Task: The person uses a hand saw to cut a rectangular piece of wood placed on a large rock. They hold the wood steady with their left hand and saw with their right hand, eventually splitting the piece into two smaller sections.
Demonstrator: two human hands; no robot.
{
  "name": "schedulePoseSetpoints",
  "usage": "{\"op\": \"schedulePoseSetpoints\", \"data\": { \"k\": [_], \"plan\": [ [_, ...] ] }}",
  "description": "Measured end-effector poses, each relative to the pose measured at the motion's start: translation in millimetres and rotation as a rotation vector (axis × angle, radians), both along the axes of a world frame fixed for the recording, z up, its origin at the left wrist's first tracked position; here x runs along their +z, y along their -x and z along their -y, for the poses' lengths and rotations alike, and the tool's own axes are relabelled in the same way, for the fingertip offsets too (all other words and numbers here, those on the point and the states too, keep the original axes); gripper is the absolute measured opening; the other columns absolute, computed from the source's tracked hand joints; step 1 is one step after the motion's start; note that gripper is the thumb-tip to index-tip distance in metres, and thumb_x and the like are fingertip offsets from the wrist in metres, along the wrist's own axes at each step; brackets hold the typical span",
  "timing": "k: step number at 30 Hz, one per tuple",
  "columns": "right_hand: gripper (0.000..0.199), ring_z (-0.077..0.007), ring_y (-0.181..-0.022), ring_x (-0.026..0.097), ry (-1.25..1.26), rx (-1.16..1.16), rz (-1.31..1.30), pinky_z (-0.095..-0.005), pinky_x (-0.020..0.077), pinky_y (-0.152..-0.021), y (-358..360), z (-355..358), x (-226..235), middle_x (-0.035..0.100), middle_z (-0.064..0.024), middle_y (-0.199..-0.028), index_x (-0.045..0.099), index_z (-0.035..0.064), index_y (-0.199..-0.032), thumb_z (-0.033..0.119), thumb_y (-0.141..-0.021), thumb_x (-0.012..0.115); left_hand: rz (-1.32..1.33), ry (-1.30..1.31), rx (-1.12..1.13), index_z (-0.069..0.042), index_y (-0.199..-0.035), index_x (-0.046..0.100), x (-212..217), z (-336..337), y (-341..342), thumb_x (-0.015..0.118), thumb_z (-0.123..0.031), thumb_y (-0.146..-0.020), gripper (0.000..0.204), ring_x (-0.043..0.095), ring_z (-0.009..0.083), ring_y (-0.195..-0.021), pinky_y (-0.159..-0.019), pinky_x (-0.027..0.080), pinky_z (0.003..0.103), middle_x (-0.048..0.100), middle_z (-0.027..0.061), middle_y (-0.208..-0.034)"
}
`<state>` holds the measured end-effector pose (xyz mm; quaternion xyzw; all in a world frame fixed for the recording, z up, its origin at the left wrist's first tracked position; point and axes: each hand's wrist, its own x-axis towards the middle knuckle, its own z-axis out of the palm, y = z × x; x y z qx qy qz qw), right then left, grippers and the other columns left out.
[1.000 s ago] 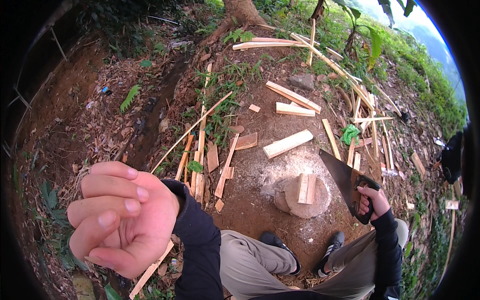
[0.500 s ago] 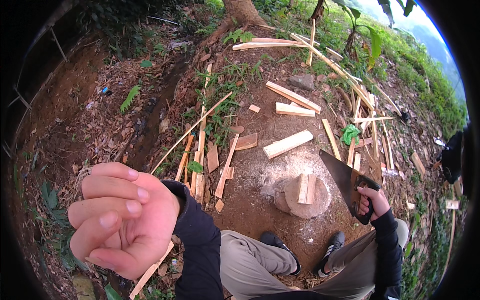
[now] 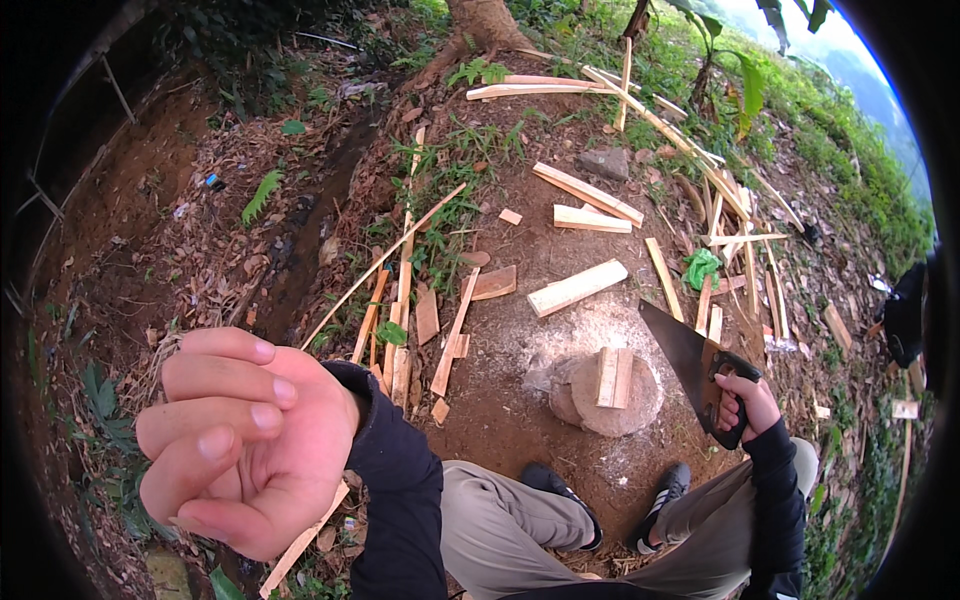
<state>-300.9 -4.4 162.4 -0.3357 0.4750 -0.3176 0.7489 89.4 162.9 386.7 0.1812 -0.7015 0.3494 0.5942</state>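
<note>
My left hand [image 3: 245, 440] is raised at the lower left, palm showing. Its fingers curl loosely, slightly apart, and nothing lies in them. At the right, my right hand [image 3: 748, 402] is wrapped round the dark handle of a handsaw [image 3: 685, 350]. The blade slants up and left, clear of the wood. Between the hands, in front of my feet, stands a round wood stump [image 3: 641, 398]. Two short pieces of wood [image 3: 613, 378] lie side by side on its top. Pale sawdust [image 3: 598, 328] covers the soil behind it.
A thick light board [image 3: 577, 287] lies beyond the stump, with several planks [image 3: 590, 195] farther back. Long strips [image 3: 405, 250] run along the left. A heap of sticks [image 3: 740, 235] and a green plastic bag [image 3: 701, 268] lie to the right. A grey stone [image 3: 604, 163] and tree trunk [image 3: 488, 25] stand behind.
</note>
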Motion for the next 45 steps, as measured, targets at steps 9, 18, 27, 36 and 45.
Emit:
{"op": "schedulePoseSetpoints", "data": {
  "k": [9, 18, 27, 36, 45],
  "plan": [
    [0.022, -0.0131, -0.036, 0.042, -0.012, -0.006, -0.014, -0.0305, 0.0363, -0.037, -1.5, -0.4, 2.4, 0.042, 0.0005, -0.052, 0.048, 0.0101, -0.076, 0.011, -0.089, 0.065, -0.005, 0.006, 0.008, -0.004, -0.096, 0.052, -0.2, 1.2, 2.4, 0.028, -0.036, -0.105, 0.041, 0.042, 0.0163, -0.047, -0.049, 0.040, 0.035, 0.047, 0.0055, -0.068],
    [0.021, -0.0128, -0.037, 0.042, -0.001, 0.004, -0.022, -0.0303, 0.0365, -0.038, -3.2, -1.8, 4.9, 0.041, 0.0007, -0.052, 0.049, 0.0099, -0.077, 0.012, -0.089, 0.065, -0.012, 0.015, 0.024, -0.004, -0.096, 0.053, -0.5, 0.5, 2.8, 0.028, -0.036, -0.105, 0.041, 0.042, 0.0162, -0.047, -0.049, 0.040, 0.035, 0.047, 0.0054, -0.068],
    [0.022, -0.0128, -0.036, 0.041, 0.007, 0.027, 0.011, -0.0306, 0.0360, -0.037, 3.4, -1.3, 2.5, 0.041, 0.0006, -0.051, 0.049, 0.0101, -0.076, 0.012, -0.092, 0.063, -0.021, -0.118, -0.062, -0.001, -0.106, 0.063, 8.8, -2.0, 13.0, 0.028, -0.033, -0.104, 0.047, 0.044, 0.0185, -0.055, -0.056, 0.039, 0.037, 0.053, 0.0069, -0.071],
    [0.026, -0.0125, -0.036, 0.041, -0.020, 0.041, -0.027, -0.0300, 0.0363, -0.039, 0.2, -0.3, 1.9, 0.040, 0.0008, -0.051, 0.046, 0.0105, -0.074, 0.015, -0.094, 0.061, -0.050, -0.278, -0.209, 0.001, -0.112, 0.058, -3.2, -3.1, 2.3, 0.037, -0.033, -0.100, 0.041, 0.047, 0.0196, -0.061, -0.057, 0.039, 0.036, 0.054, 0.0088, -0.076],
    [0.020, -0.0126, -0.038, 0.042, -0.019, 0.030, -0.019, -0.0299, 0.0362, -0.039, -2.4, -3.0, 5.2, 0.041, 0.0004, -0.052, 0.049, 0.0089, -0.079, 0.013, -0.094, 0.062, 0.026, -0.393, -0.206, 0.000, -0.108, 0.054, -12.1, 5.1, 5.2, 0.044, -0.033, -0.098, 0.036, 0.049, 0.0192, -0.059, -0.053, 0.040, 0.033, 0.054, 0.0100, -0.075]
  ]
}}
